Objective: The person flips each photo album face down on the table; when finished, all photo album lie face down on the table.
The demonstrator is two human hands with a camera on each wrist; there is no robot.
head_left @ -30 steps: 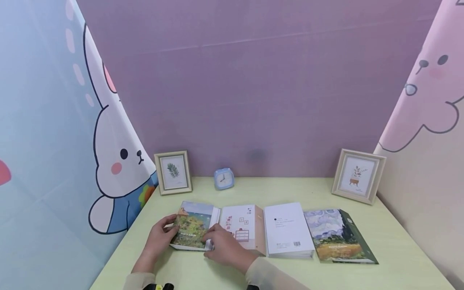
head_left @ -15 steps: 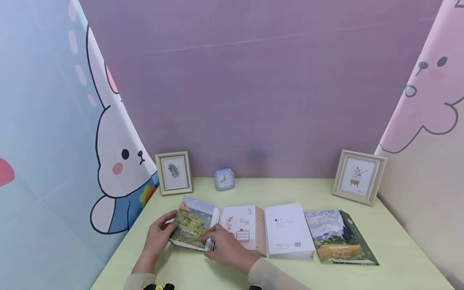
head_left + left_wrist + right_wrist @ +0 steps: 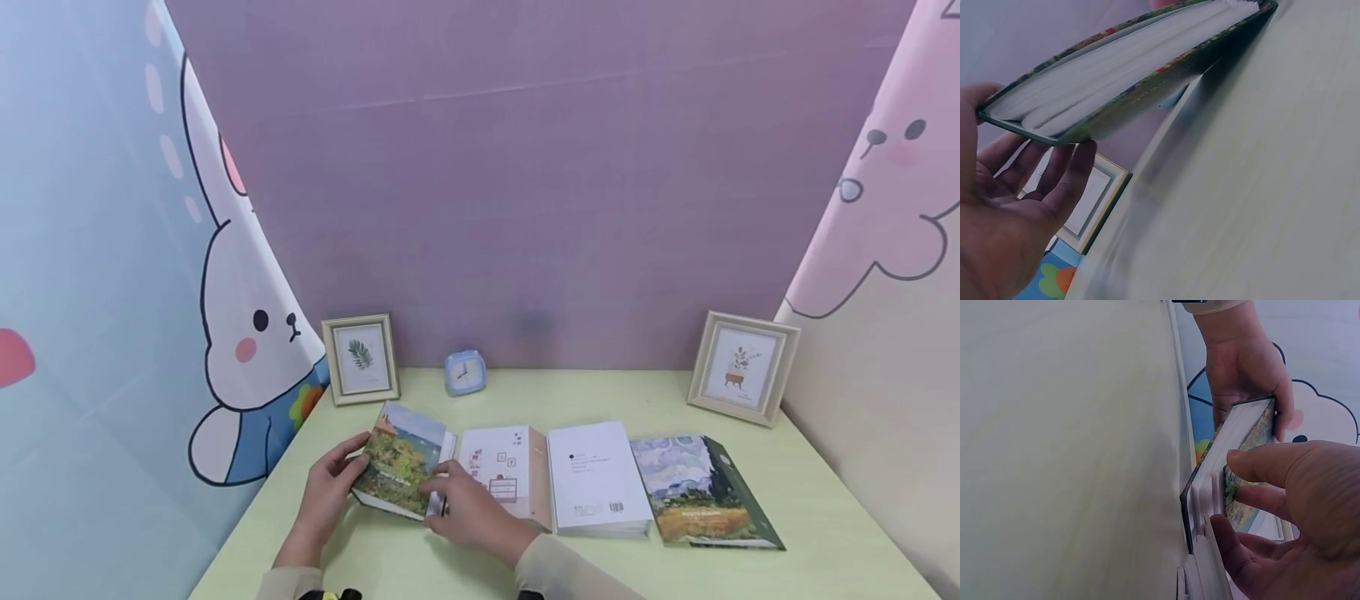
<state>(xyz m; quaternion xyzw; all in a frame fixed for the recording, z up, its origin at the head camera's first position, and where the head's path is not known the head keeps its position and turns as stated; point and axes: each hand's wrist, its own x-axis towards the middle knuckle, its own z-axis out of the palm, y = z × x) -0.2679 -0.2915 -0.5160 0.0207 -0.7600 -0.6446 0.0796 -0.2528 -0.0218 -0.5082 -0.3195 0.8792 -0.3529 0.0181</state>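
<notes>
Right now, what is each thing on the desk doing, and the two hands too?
Green painting book: closed, left edge tilted up off the desk.
Left hand: grips its raised edge.
Right hand: fingers pinch its right edge.
White book: flat, closed.
Blue painting book: flat, closed.
Clock: upright.
Frames: upright.

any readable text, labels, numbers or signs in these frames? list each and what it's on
None can be quoted.
Left painted book, gripped by left hand and right hand: title line on cover, blurred.
Pink-and-white book: small marks, unreadable.
White book: fine print and a barcode, too small.
Right painted book: title line, blurred.
Blue clock: hands show, no numerals legible.
Two frames: plant prints, no legible text.
</notes>
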